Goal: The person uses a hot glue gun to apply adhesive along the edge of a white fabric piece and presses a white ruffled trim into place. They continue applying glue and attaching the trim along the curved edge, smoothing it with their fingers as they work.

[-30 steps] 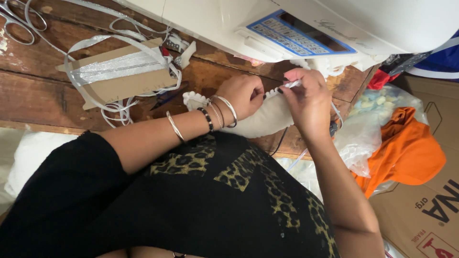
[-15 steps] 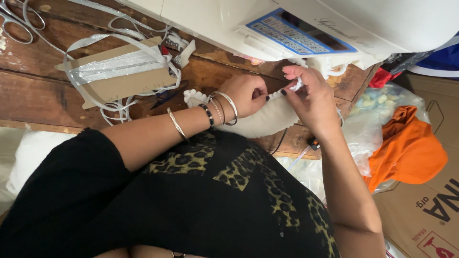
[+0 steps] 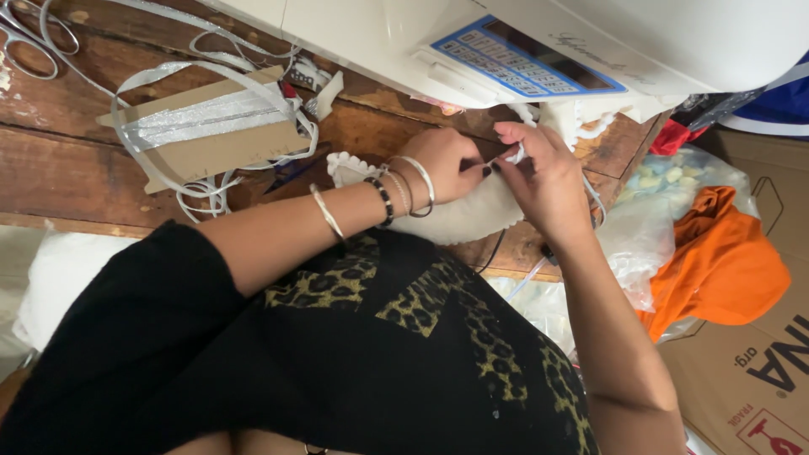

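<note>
My left hand (image 3: pixel 449 163), with several bangles and a bead bracelet on the wrist, presses down on a white padded fabric piece (image 3: pixel 459 217) edged with pom-pom trim (image 3: pixel 347 165). My right hand (image 3: pixel 546 175) pinches the white trim at the fabric's upper edge, fingertip to fingertip with the left hand. Both hands sit just under the front of a white sewing machine (image 3: pixel 404 42) with a blue panel (image 3: pixel 527 59). The fabric lies on a worn wooden table (image 3: pixel 67 164).
A cardboard card wound with silver ribbon (image 3: pixel 202 126) lies to the left, with loose ribbon loops around it. Scissors (image 3: pixel 29 42) are at the far left corner. On the right are an orange cloth (image 3: pixel 716 261), a clear plastic bag (image 3: pixel 640 227) and a cardboard box (image 3: pixel 758 371).
My right hand has shifted slightly up toward the machine, still pinching the trim. My left hand stays on the fabric.
</note>
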